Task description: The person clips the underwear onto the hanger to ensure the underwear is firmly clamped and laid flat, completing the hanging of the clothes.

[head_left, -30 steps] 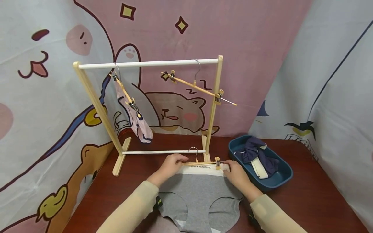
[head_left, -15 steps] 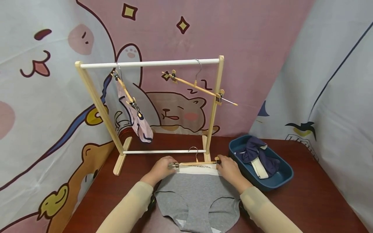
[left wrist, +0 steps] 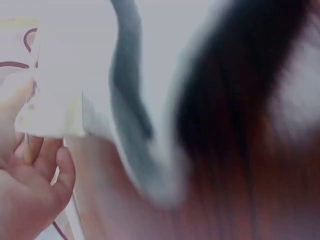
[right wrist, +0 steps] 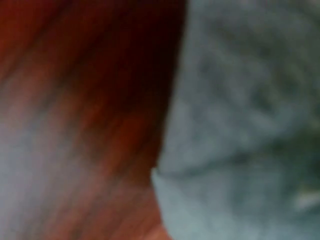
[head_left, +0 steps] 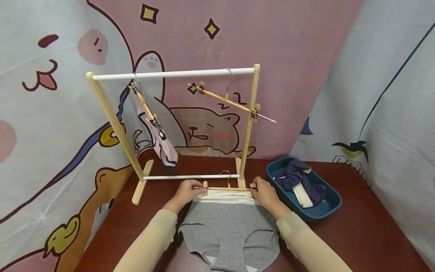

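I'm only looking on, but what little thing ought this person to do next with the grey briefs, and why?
I'd perhaps give the white waistband a gentle tug before any lifting. The hanger lies along it and the left clip sits over it, but the right hand partly covers the right clip, so its grip is hard to judge.

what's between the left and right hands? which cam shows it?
The clip hanger's bar spans between the left hand and right hand, with the gray underwear's cream waistband along it. Head view shows this.
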A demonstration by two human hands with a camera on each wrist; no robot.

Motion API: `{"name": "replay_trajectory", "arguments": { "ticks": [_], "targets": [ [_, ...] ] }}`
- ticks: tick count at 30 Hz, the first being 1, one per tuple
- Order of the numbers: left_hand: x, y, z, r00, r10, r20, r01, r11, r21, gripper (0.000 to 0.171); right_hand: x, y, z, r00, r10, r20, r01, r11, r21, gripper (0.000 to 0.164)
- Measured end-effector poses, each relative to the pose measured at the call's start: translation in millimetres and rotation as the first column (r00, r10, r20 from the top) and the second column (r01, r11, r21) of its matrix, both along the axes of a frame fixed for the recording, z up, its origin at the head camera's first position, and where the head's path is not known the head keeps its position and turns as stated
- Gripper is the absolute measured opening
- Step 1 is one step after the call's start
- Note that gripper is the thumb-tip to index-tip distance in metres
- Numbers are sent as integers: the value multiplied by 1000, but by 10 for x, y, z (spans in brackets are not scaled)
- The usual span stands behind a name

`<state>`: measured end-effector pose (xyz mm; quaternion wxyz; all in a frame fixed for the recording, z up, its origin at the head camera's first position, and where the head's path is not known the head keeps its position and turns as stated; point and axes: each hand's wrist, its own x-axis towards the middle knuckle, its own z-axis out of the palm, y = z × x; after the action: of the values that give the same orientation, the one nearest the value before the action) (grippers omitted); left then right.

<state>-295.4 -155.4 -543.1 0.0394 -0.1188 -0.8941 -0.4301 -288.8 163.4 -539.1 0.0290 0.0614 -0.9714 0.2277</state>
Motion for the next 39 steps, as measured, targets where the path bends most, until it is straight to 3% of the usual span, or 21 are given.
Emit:
{"name": "replay_trajectory", "arguments": {
  "ticks": [3, 7, 11, 14, 17, 19, 22, 24, 27, 31, 36, 39],
  "targets": [
    [-43, 46, -1, 997, 72, -15, -72, 997, 19, 18, -21, -21, 18, 1000, -5, 2, 5, 1000, 21, 25],
    [-57, 143, 10, 983, 173, -64, -176, 983, -54, 23, -18, -45, 27, 1000, -2, 3, 2, 999, 53, 29],
    [-35, 273, 31, 950, 263, -171, -297, 930, -217, 35, 75, -55, 43, 996, 31, -83, -21, 993, 114, 43],
    [24, 373, 77, 929, 247, -275, -330, 890, -314, 41, 242, -57, 73, 974, 80, -211, -41, 982, 184, 51],
    [166, 454, 139, 932, 156, -328, -287, 870, -400, 42, 436, -66, 103, 965, 115, -236, -55, 967, 247, 59],
    [287, 487, 160, 941, 79, -330, -233, 857, -459, 42, 544, -68, 113, 976, 125, -178, -76, 962, 261, 69],
    [443, 504, 137, 966, -27, -258, -130, 812, -570, 55, 646, -67, 114, 990, 125, -64, -104, 960, 259, 84],
    [515, 499, 115, 980, -70, -186, -63, 777, -626, 73, 681, -64, 113, 990, 139, -22, -129, 960, 249, 89],
    [571, 485, 98, 995, -95, -40, 45, 752, -658, 100, 700, -52, 101, 984, 177, 25, -178, 953, 244, 94],
    [609, 479, 98, 987, -98, 126, 157, 746, -648, 110, 679, -15, 79, 969, 218, 113, -238, 947, 214, 98],
    [716, 535, 90, 980, -77, 184, 184, 709, -681, 111, 589, 98, 54, 951, 247, 188, -279, 945, 170, 103],
    [822, 598, 115, 977, -50, 205, 178, 723, -668, 114, 527, 178, 61, 940, 272, 207, -306, 940, 154, 104]
  ]
}}
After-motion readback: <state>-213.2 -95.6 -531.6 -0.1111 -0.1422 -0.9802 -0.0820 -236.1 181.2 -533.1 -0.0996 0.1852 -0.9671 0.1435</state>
